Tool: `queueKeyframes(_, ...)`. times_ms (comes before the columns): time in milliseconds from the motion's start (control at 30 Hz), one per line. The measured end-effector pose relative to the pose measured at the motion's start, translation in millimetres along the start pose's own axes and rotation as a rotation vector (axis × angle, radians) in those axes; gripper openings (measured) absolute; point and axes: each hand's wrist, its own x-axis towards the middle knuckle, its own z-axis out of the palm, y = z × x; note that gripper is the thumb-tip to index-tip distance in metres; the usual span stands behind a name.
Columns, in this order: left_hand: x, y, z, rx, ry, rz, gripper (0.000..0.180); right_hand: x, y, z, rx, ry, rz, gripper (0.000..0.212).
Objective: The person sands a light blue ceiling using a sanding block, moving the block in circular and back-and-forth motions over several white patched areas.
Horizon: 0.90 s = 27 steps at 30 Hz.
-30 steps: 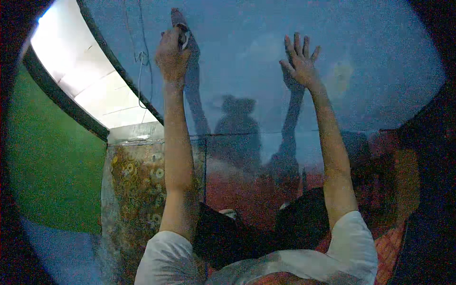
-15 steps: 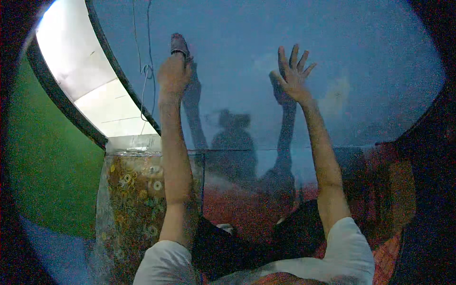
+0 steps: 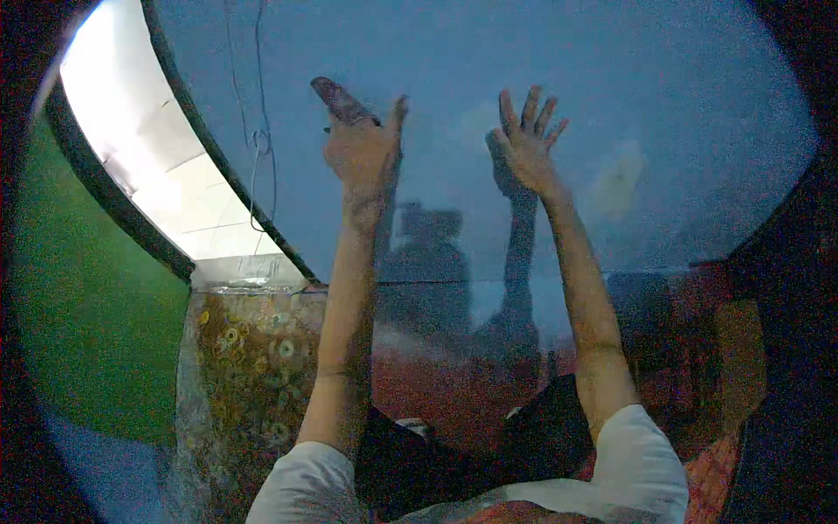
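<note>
My left hand [image 3: 360, 157] is on or close to the blue wall [image 3: 454, 52], its thumb stretched out to the right. It grips a flat, dark reddish-brown oblong object [image 3: 343, 100], whose far end points up and to the left; its kind I cannot make out. To the right, my right hand [image 3: 528, 153] is open with its fingers spread, holding nothing. Its palm faces the wall, and whether it touches the surface I cannot tell. Dark shadows of my arms and head fall on the wall.
A thin cord [image 3: 259, 140] with a knot hangs on the wall left of my left hand. Further left is a bright opening [image 3: 188, 192] with a dark frame, beside a green surface [image 3: 96, 288]. A patterned, plastic-covered surface [image 3: 240, 375] lies below at left.
My left hand has moved to the right and turned, so the oblong object now tilts up-left instead of pointing nearly straight up. My right hand stays spread, slightly further left in the view.
</note>
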Motion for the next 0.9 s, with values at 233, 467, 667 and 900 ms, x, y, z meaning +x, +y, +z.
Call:
queueKeyframes(233,3,-7,11,-0.091,0.083,0.115,0.063,-6,14,20,-0.015,0.055,-0.044,0.066)
queueKeyframes(467,-5,-9,54,0.011,0.168,0.268,0.069,-6,9,27,-0.019,0.089,-0.036,0.066)
queueKeyframes(667,-43,-36,99,-0.219,0.164,0.232,0.081,-5,11,28,-0.014,0.091,-0.046,0.067)
queueKeyframes(900,-47,-15,89,-0.153,0.147,0.105,0.086,-6,15,22,-0.014,0.077,-0.059,0.066)
